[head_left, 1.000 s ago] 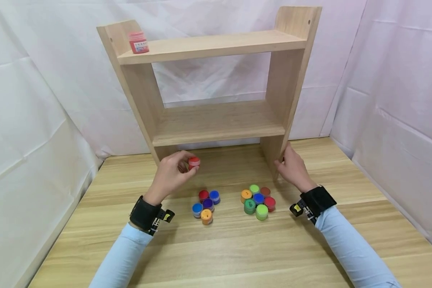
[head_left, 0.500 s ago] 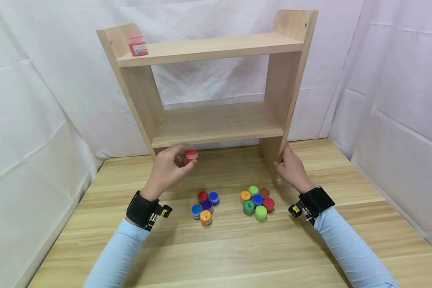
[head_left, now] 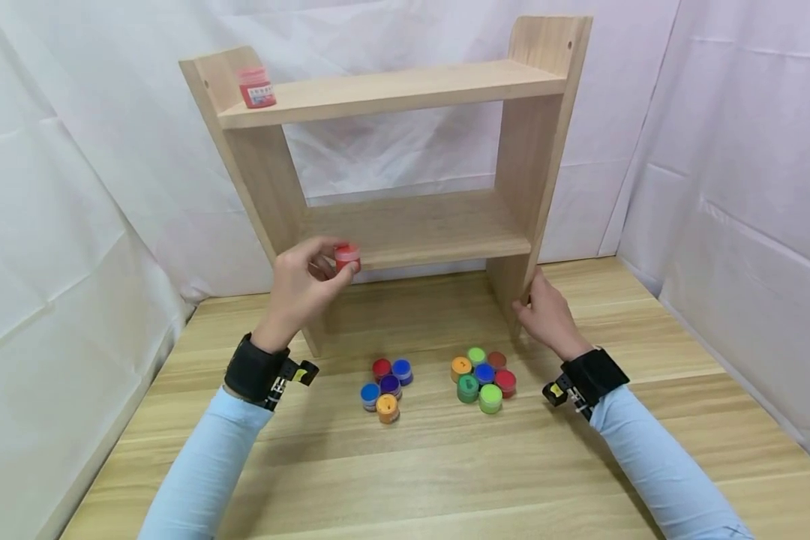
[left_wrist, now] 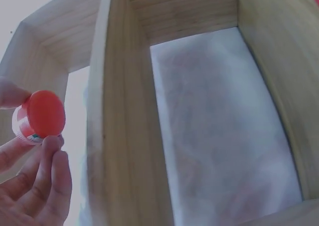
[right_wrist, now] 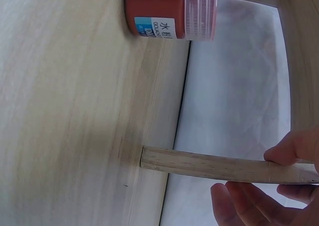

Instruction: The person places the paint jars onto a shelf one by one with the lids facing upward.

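My left hand (head_left: pixel 304 281) pinches a small red paint jar (head_left: pixel 347 257) between thumb and fingers. The jar is held in front of the middle board's front edge, toward its left end. In the left wrist view the red paint jar (left_wrist: pixel 44 115) shows its lid, with fingertips along its sides. My right hand (head_left: pixel 550 311) grips the lower front edge of the wooden shelf's right side panel (head_left: pixel 516 289). Seen from the right wrist, thumb and fingers lie on opposite faces of that panel (right_wrist: pixel 224 167). Another red paint jar (head_left: pixel 256 88) stands at the top board's left end.
Two clusters of paint jars stand on the table (head_left: pixel 432 465): one with an orange jar (head_left: pixel 388 408) in front, the other around a blue jar (head_left: pixel 484 374). A reddish-brown jar (right_wrist: pixel 154 11) is close in the right wrist view. White cloth (head_left: pixel 61 187) hangs behind and beside.
My left hand has risen and moved left with the red paint jar, from below the middle board up to its front edge. My right hand keeps its grip on the side panel.
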Demonstrator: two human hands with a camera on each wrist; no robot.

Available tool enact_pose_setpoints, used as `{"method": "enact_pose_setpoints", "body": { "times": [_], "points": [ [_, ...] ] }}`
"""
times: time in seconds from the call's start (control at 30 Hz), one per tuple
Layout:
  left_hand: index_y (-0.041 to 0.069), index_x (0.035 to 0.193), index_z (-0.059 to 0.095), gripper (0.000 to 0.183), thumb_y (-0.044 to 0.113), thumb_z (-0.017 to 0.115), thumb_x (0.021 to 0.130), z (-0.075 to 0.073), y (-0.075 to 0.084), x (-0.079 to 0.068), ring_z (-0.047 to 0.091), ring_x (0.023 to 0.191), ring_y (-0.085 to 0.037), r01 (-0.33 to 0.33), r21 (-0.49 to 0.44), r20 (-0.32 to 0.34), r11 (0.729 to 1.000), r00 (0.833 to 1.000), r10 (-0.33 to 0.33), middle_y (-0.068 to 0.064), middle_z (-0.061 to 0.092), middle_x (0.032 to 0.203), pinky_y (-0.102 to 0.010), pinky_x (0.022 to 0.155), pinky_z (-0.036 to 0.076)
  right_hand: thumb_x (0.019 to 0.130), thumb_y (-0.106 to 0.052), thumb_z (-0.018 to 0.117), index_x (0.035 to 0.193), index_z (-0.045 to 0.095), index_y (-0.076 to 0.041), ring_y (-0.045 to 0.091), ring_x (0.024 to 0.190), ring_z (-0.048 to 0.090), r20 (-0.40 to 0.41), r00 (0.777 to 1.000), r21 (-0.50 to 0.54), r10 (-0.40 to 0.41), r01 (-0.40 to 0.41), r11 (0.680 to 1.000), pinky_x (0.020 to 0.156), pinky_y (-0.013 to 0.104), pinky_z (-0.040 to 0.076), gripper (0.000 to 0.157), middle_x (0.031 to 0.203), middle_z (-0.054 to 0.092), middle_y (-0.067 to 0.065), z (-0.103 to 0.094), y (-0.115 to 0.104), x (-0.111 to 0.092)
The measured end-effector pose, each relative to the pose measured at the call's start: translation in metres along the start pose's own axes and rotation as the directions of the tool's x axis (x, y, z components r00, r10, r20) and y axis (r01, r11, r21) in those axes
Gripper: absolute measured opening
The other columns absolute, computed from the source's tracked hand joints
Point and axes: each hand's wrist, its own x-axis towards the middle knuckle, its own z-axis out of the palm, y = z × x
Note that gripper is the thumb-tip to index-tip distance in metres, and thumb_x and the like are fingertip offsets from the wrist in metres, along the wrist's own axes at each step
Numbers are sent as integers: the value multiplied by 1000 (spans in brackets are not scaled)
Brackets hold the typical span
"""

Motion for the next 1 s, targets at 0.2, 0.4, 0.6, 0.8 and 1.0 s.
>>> {"method": "enact_pose_setpoints", "body": {
  "times": [0.2,0.4,0.6,0.8,1.0],
  "points": [
    [-3,101,68,28,12,74,78,-8,23,18,54,59,-13,-30,-10,-77,1000,997,29,-8,64,81,-35,53,48,87,-3,59,145,22,3,42,113,49,-6,1000,-1,-5,5,1000,78,52,47,69,135,42,28,1,1,1],
    [-8,100,67,26,3,74,76,-19,47,31,54,57,-19,-47,-36,-149,998,988,41,-15,64,81,-37,52,46,87,-4,59,145,22,4,41,113,49,4,1000,2,10,-10,1000,77,52,48,69,135,42,28,5,2,3],
    [-9,99,68,26,3,74,76,-26,53,46,54,54,-19,-54,-15,-200,998,979,49,-14,63,78,-23,53,43,87,-4,59,145,22,3,41,113,49,3,1000,5,4,-4,1000,77,52,48,69,135,42,28,7,2,4],
    [-7,100,69,26,7,73,78,-33,54,65,52,52,-17,-65,17,-220,998,973,67,-14,64,77,-19,53,42,87,-6,60,146,22,1,40,115,48,-5,1000,4,13,-13,1000,80,52,47,71,137,40,27,8,4,5],
    [4,104,70,32,27,69,81,-38,33,83,52,53,-8,15,37,-230,999,973,-6,0,64,80,-18,55,42,87,-5,59,148,20,-1,40,115,48,-11,1000,10,8,-8,1000,79,52,47,73,138,39,26,8,8,5]
  ]
}}
